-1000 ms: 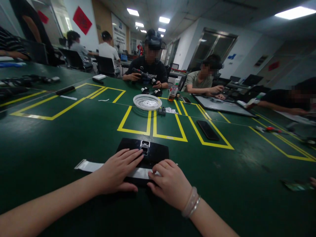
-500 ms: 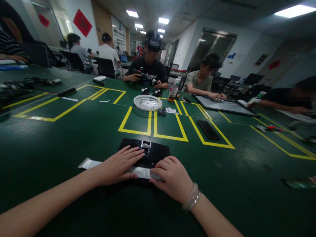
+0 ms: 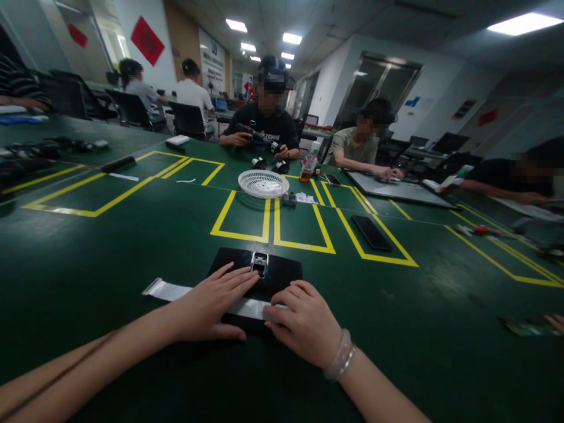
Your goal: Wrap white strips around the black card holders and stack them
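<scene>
A black panel [image 3: 282, 269] with a square metal-rimmed socket [image 3: 259, 265] lies on the green table in front of me. Across its near part runs a pale, shiny strip [image 3: 251, 308], whose left end sticks out past the panel. My left hand [image 3: 215, 302] rests flat over strip and panel, fingers stretched out and their tips near the socket. Curled at the strip's right part, my right hand [image 3: 304, 317] pinches it between thumb and fingers. The strip's right end is hidden by that hand.
Beyond the panel are yellow tape outlines, a white round basket [image 3: 263, 184] and a black phone [image 3: 371, 232]. A bottle [image 3: 307, 168] stands farther back. People sit across the table, one holding a dark tool [image 3: 258, 135]. Dark cables [image 3: 48, 147] lie far left.
The strip's left end has shifted slightly to the right and up. My left thumb has moved down off the strip, and my right fingers have slid slightly left.
</scene>
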Motion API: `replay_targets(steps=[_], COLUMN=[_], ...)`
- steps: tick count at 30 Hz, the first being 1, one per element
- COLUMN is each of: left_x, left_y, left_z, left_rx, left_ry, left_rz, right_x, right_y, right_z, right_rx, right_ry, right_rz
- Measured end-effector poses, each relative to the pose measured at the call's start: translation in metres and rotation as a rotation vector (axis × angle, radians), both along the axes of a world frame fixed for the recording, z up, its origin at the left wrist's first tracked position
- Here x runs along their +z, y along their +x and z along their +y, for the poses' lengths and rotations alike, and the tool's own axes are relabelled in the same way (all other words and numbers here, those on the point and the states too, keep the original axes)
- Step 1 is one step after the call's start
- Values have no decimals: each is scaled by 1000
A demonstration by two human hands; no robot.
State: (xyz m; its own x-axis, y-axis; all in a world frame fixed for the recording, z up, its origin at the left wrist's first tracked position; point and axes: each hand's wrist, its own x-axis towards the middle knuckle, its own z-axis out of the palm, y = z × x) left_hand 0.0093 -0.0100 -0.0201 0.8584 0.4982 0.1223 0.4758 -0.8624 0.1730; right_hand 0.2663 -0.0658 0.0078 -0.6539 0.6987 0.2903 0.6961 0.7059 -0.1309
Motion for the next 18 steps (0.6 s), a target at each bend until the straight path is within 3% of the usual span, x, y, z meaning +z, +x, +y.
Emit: replay_targets(steps=[5, 12, 18], left_x=[-1, 1, 13], left_y=[0, 1, -23], left_z=[1, 1, 19], left_rx=[8, 5, 158], left_ry=[-9, 35, 109], left_rz=[-9, -54, -108], right_x=[-4, 6, 7], right_y=[1, 1, 4], right_z=[-1, -1, 1], right_rx=[59, 58, 13], right_ry=[4, 147, 212], right_rz=[134, 226, 266])
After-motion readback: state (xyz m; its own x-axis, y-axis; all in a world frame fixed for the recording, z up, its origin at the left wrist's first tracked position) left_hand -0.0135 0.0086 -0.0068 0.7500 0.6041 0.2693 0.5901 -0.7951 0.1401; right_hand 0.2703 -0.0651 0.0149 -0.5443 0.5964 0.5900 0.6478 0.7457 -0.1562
